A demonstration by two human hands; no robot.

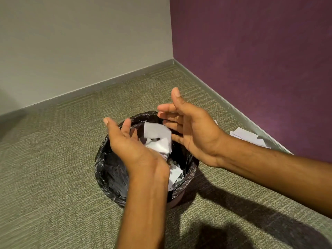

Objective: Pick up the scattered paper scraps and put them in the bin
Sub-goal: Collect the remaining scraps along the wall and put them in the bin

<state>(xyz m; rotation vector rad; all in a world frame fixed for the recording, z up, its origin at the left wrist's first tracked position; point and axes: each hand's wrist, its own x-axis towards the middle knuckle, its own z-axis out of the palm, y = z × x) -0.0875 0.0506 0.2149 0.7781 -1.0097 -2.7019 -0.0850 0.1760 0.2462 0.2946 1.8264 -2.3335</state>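
Observation:
A round bin lined with a black plastic bag stands on the carpet in front of me. Both hands hover over its mouth, palms facing each other. My left hand is open with straight fingers, and my right hand is open too, thumb up. Between them white paper scraps are in the air, just above the bin, touching neither hand as far as I can tell. More white scraps lie inside the bin. Further paper scraps lie on the floor to the right, partly hidden behind my right forearm.
The bin sits near a room corner where a beige wall meets a purple wall, with a grey skirting board along both. Olive carpet spreads to the left and front.

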